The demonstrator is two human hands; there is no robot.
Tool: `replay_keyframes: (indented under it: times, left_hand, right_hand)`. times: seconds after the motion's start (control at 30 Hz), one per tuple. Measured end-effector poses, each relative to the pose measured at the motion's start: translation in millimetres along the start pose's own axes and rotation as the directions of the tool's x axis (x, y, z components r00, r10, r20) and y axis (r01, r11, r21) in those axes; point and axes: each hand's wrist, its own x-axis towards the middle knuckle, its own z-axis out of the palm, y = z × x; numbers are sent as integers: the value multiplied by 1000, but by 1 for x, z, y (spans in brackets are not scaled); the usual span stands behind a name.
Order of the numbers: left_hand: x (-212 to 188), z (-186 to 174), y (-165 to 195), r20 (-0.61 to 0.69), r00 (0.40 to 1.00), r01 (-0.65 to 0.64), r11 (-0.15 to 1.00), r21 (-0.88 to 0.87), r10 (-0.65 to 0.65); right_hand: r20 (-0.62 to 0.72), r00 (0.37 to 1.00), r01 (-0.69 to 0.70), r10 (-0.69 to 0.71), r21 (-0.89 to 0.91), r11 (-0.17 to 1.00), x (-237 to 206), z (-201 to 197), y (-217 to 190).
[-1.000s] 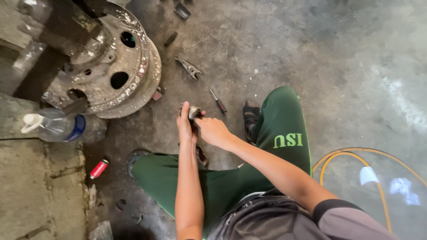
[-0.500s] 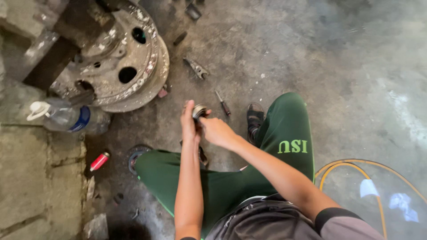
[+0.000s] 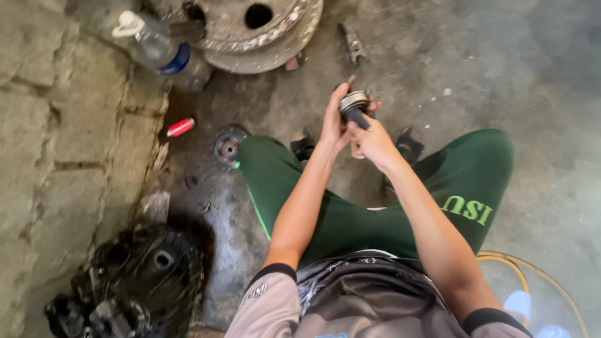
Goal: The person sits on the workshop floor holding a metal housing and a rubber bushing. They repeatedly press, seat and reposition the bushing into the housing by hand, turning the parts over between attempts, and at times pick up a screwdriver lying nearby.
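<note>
View from above of a seated person in dark green trousers on a stained concrete floor (image 3: 438, 56). Both hands meet over the knees, at centre. The left hand (image 3: 335, 122) is cupped, fingers curled against a small round metal part (image 3: 354, 100), a short grey cylinder with a bright rim. The right hand (image 3: 374, 139) is closed around the dark stem below that part, thumb pressed along it. The part is thus held in the air between the two hands, above the floor and just far of the knees.

Containers: a clear plastic bottle (image 3: 159, 50) with a white cap and a blue label band lies tilted at far left; whether it holds anything cannot be told.

Beside it, a rusty steel wheel hub (image 3: 263, 31), disc-shaped with round holes. A small red cylinder (image 3: 181, 127) and a round dark disc (image 3: 229, 145) lie left of the knee. A grey metal tool (image 3: 354, 42) lies farther off. A greasy black assembly (image 3: 141, 275) sits at near left by a rough block wall (image 3: 50, 138). An orange hose (image 3: 532, 269) curves at near right.
</note>
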Motion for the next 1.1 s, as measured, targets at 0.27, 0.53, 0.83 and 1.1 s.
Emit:
replay_keyframes:
  times: [0.27, 0.53, 0.83, 1.1]
  left_hand:
    - [8, -14, 5, -5, 999, -51, 994, 100, 51]
    - [4, -16, -1, 25, 999, -37, 995, 92, 35]
    - [-2, 11, 3, -122, 991, -39, 987, 159, 59]
    - [-1, 5, 7, -37, 999, 13, 958, 286, -2]
  right_hand:
    - [44, 999, -23, 18, 114, 993, 0, 4, -1]
    - [34, 999, -8, 10, -46, 999, 6, -1, -1]
    - [27, 1000, -7, 10, -109, 994, 6, -5, 2]
    - [-3, 942, 192, -336, -815, 547, 17, -15, 23]
